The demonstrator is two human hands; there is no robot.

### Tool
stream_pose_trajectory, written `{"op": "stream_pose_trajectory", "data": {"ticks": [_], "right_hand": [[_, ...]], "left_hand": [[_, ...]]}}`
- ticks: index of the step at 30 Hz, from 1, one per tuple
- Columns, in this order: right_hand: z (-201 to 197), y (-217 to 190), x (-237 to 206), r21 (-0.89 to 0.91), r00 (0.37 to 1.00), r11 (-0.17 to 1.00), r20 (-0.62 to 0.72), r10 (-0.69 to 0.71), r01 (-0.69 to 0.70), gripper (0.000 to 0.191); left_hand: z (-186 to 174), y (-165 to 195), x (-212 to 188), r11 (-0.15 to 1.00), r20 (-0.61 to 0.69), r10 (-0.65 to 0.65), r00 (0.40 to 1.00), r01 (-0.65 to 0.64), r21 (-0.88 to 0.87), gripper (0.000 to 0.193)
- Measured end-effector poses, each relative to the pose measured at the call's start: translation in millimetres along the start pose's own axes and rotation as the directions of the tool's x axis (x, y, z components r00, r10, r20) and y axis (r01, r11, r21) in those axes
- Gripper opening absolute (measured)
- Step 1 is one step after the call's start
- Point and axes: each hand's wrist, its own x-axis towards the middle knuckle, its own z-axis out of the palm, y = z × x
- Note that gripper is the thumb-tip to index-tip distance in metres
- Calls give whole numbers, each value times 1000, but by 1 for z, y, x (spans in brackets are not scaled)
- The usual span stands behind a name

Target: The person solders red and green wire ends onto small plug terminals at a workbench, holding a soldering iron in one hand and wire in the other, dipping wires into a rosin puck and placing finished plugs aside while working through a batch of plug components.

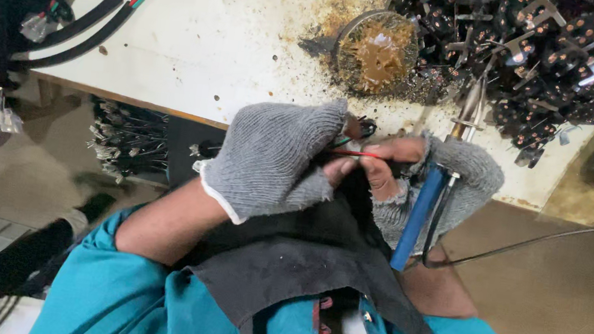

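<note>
Your left hand (275,158), in a grey fingerless glove, pinches a thin red wire (356,153) just off the desk's (199,42) near edge. Your right hand (427,179) closes its fingers on the same wire while gripping a blue-handled soldering iron (420,212). The joint appears still in work: a heap of black parts (545,54) fills the desk's far right corner beside a flux tin (376,51).

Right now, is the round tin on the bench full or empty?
Partly full: the round tin holds a lumpy brown paste across its middle, with brown crumbs spilled on the white bench around it.
</note>
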Motion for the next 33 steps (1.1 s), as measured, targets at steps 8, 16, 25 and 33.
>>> {"op": "stream_pose_trajectory", "data": {"ticks": [8, 16, 25, 33], "right_hand": [[-3, 16, -7, -79, 992, 989, 25, 125, -123, 13], [-7, 21, -17, -19, 999, 1000, -34, 23, -23, 18], [-1, 27, -30, -15, 999, 999, 30, 36, -36, 16], [-21, 9, -16, -187, 987, 975, 134, -92, 117, 9]], "left_hand": [[-3, -5, -1, 997, 113, -27, 993, 35, -74, 12], [-4, -4, -4, 998, 85, 11, 996, -6, -57, 15], [17, -3, -19, 947, -129, 28, 991, -68, -314, 17], [-4, 7, -12, 994, -264, 105, 959, -106, 9, 21]]}}
